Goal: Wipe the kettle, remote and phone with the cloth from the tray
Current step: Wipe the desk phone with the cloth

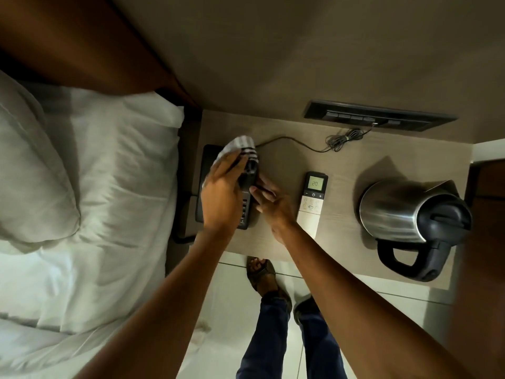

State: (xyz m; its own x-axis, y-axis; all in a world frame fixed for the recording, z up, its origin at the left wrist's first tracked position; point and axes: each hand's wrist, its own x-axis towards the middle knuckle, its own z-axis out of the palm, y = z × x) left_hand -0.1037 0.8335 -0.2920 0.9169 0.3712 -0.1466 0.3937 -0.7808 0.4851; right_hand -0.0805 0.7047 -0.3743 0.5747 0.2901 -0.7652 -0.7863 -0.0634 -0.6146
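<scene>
A black desk phone (244, 212) sits at the left end of the bedside table (341, 239). My left hand (221, 195) presses a grey striped cloth (240, 144) onto the phone's top. On the phone's right side my right hand (269, 199) grips its edge with the fingers. A white remote (312, 205) with a lit display reading 20 lies just right of my right hand. The steel kettle (404, 214) with a black lid and handle stands at the table's right end. No tray is in view.
A thin cable (295, 143) runs from the phone to a coiled bundle near the black switch panel (379, 116) on the wall. A bed with white pillows (82, 187) lies to the left. My feet stand on pale floor tiles below the table edge.
</scene>
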